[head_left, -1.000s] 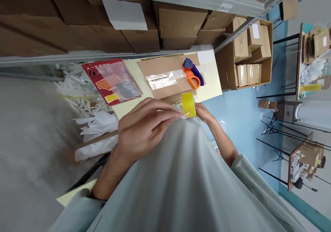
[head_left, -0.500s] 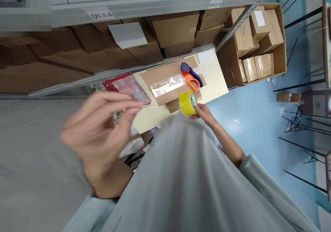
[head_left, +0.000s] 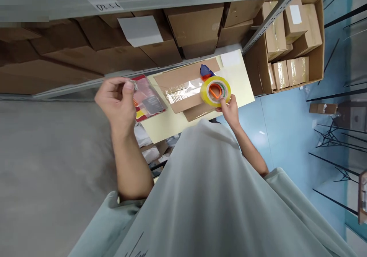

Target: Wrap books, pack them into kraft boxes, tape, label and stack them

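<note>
My right hand (head_left: 230,112) holds a roll of yellow packing tape (head_left: 204,92) by its lower rim, thumb at the core, its open ring facing me. My left hand (head_left: 118,101) is closed in a pinch, with a small bit of clear tape (head_left: 134,85) at the fingertips. Beside it lies a red-edged clear plastic packet (head_left: 150,100). Behind the roll is a blue and orange cutting tool (head_left: 205,71); its orange loop shows through the ring. Flat brown cardboard (head_left: 183,106) with shiny tape across it lies on the pale yellow board (head_left: 241,81).
A grey metal shelf (head_left: 177,1) with brown boxes (head_left: 195,24) runs along the far side. At right stands a large carton (head_left: 319,39) holding several smaller boxes. White bags (head_left: 150,154) sit below the board's near edge. A grey surface (head_left: 51,173) fills the left.
My left hand has moved away and up, from close to the camera to beside the packet. The tape roll has turned its open ring toward me and risen over the orange loop.
</note>
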A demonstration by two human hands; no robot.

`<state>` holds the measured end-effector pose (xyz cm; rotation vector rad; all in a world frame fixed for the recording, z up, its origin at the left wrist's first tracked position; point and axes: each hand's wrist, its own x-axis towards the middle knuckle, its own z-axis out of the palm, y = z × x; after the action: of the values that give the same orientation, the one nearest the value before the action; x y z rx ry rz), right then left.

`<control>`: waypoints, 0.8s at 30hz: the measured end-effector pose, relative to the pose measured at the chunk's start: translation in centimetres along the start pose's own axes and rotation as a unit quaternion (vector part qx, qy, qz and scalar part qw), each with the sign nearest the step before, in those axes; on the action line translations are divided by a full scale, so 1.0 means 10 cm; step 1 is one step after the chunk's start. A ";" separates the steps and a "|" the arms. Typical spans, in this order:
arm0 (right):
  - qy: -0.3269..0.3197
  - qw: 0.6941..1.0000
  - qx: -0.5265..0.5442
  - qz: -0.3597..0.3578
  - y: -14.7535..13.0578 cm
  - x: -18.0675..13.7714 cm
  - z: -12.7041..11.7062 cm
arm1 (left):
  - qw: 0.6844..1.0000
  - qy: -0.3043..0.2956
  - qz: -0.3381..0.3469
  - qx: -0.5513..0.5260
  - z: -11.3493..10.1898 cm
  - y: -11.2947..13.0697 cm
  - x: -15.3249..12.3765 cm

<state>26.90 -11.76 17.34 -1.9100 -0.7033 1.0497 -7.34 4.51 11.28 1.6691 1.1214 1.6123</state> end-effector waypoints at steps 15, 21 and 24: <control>0.075 0.992 -0.061 -0.079 0.19 0.09 0.13 | 0.976 0.078 -0.200 -0.041 0.30 0.00 -0.17; 0.067 0.986 -0.078 -0.129 0.16 0.05 0.15 | 0.979 0.082 -0.174 -0.064 0.29 0.05 -0.12; 0.036 0.987 -0.076 -0.134 0.09 -0.08 0.19 | 0.988 0.096 -0.116 -0.045 0.12 0.25 -0.10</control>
<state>24.93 -12.05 16.27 -1.9053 -0.9918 0.7744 -5.63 2.59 12.78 1.2947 1.2657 1.6706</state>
